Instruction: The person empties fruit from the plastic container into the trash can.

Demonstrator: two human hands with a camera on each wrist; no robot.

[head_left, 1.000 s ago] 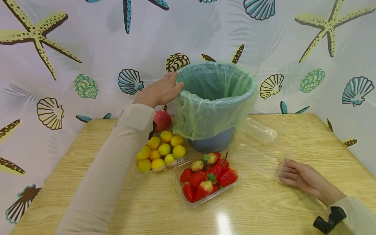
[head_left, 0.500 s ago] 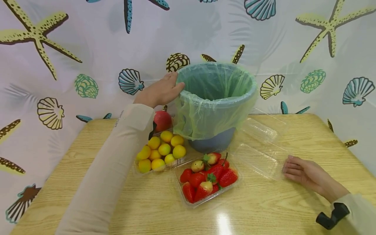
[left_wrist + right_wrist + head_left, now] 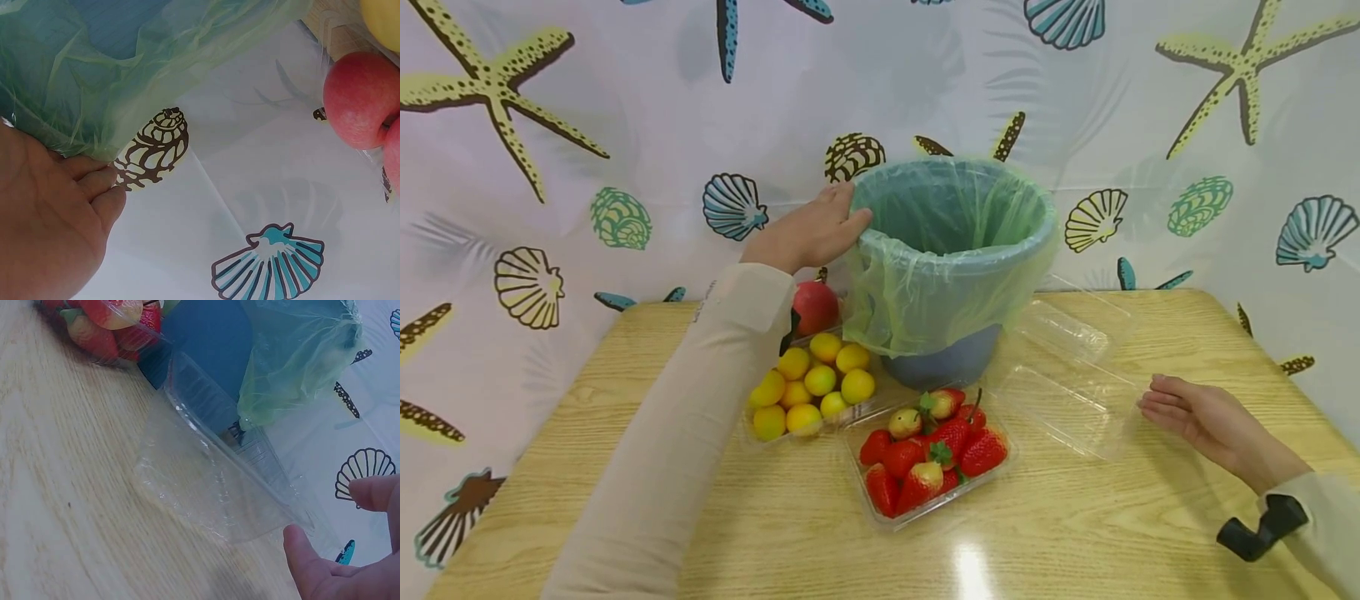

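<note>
A blue trash bin (image 3: 936,362) stands at the back of the table, lined with a thin yellow-green trash bag (image 3: 917,304) folded over its rim. My left hand (image 3: 812,229) holds the bin's left rim, thumb over the edge; in the left wrist view its fingers lie against the bag's outside. My right hand (image 3: 1213,425) hovers at the right, its fingers extended and thumb apart in the right wrist view. Nearest to it lies a clear plastic container (image 3: 1067,408); whether the fingertips touch its edge I cannot tell. A second clear piece (image 3: 1067,329) lies behind, beside the bin.
Strawberries (image 3: 951,437) fill a clear tray in front of the bin. Left of them, a tray holds several small yellow fruits (image 3: 820,381). Red apples (image 3: 359,100) sit behind those, partly hidden by my left sleeve. A shell-patterned cloth (image 3: 662,125) hangs behind the table (image 3: 1037,550).
My right hand has drawn back to the right and slightly upward from the clear container's edge. The left hand and the bin have stayed in place.
</note>
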